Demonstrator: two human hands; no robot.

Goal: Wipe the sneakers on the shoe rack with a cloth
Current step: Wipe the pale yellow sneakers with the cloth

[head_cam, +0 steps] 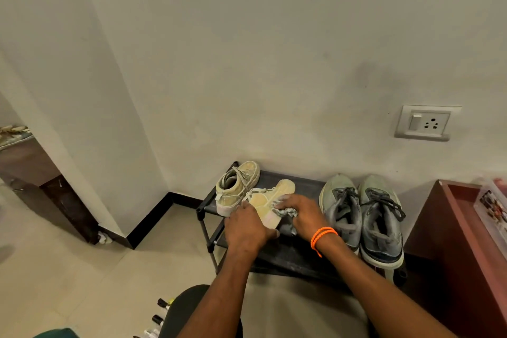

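A black shoe rack [285, 255] stands against the wall. On its top shelf, a beige high-top sneaker [238, 185] stands at the back left. A second beige sneaker [270, 199] is tipped on its side; my left hand [247, 228] grips its heel end. My right hand [303, 214], with an orange band at the wrist, holds a crumpled grey cloth [286, 212] against that sneaker's side. A pair of grey-green running sneakers [365, 217] with dark laces sits at the right of the shelf.
A reddish-brown cabinet [461, 241] stands right of the rack, with a clear plastic box [493, 208] on top. A wall socket [425, 123] is above. Small bottles [160, 318] stand on the tiled floor near my knee. A dark wooden piece of furniture [41, 186] is at the left.
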